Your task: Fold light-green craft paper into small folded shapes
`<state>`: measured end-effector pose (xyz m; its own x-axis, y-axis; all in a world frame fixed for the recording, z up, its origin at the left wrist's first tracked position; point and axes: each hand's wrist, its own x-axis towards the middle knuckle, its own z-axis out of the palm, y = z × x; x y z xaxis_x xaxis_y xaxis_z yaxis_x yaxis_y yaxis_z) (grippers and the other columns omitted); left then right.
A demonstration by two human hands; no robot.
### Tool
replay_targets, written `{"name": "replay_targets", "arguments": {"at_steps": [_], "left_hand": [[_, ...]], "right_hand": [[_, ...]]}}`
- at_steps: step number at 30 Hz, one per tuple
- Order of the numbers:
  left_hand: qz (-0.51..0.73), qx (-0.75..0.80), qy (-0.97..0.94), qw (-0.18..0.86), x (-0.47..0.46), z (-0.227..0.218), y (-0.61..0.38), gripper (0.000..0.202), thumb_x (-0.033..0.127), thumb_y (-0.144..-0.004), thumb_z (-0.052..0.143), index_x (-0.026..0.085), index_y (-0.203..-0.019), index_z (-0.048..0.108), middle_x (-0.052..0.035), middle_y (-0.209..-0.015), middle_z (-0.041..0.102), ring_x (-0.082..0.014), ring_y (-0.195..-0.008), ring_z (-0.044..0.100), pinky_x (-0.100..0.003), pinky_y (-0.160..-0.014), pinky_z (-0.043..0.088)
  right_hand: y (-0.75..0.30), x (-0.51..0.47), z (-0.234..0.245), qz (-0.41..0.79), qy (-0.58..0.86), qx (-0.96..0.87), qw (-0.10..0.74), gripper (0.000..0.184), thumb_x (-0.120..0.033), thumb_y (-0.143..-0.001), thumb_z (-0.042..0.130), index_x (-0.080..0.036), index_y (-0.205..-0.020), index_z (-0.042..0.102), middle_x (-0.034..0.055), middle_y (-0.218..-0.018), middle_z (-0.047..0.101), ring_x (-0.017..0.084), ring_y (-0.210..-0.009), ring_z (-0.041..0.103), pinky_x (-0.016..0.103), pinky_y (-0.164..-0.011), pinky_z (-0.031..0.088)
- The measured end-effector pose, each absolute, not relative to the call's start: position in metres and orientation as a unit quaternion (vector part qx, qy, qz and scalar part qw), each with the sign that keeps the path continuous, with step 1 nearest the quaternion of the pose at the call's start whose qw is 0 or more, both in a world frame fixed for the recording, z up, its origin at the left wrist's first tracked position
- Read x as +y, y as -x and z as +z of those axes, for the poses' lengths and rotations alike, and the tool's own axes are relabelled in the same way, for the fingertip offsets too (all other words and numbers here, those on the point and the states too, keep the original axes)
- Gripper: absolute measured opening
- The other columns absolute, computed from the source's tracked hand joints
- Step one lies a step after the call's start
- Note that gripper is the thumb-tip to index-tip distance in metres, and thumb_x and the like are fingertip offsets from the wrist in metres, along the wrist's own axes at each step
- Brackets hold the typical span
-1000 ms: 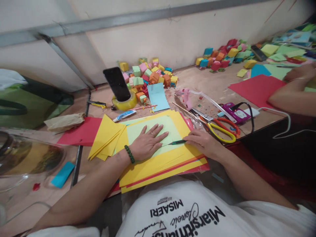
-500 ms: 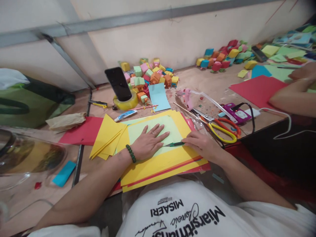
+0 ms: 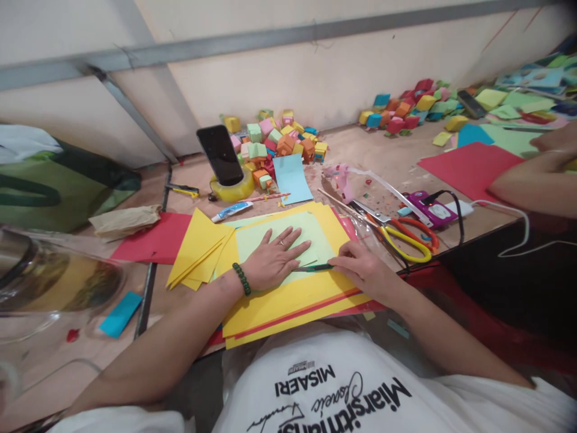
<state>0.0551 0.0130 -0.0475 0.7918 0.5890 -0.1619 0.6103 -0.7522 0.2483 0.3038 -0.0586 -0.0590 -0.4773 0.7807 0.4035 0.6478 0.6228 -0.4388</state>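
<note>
My left hand (image 3: 274,260) lies flat with spread fingers on a light green sheet of paper (image 3: 311,237). The sheet rests on a stack of yellow and red paper (image 3: 293,300). My right hand (image 3: 363,267) is closed around a green-handled cutter knife (image 3: 315,267). The blade points left and meets the green sheet just below my left fingertips. A green bead bracelet (image 3: 242,278) circles my left wrist.
Folded yellow sheets (image 3: 198,246) lie left of the stack, over red paper (image 3: 157,237). Scissors (image 3: 401,231), a phone on a tape roll (image 3: 223,159), a glue tube (image 3: 232,210), and piles of paper cubes (image 3: 279,141) sit behind. Another person's arm (image 3: 532,183) rests at right.
My right hand has drawn the cutter leftward along the green sheet, toward my left fingertips. My left hand stays pressed in place.
</note>
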Motion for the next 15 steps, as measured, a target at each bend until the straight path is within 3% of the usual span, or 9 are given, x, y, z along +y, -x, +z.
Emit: {"name": "replay_targets", "arguments": {"at_steps": [15], "left_hand": [[-0.071,0.324,-0.935,0.129,0.026,-0.030,-0.020,0.053,0.042,-0.099,0.018,0.028,-0.149,0.026,-0.0060,-0.159,0.016,-0.0262,-0.147,0.011,-0.057,-0.114,0.007]], "right_hand": [[-0.300,-0.061,-0.064,0.094,0.427,-0.852,0.288,0.026,-0.018,-0.096,0.041,-0.019,-0.100,0.066,0.0043,-0.081,0.053,0.014,-0.070,0.056,0.025,-0.063,0.050]]}}
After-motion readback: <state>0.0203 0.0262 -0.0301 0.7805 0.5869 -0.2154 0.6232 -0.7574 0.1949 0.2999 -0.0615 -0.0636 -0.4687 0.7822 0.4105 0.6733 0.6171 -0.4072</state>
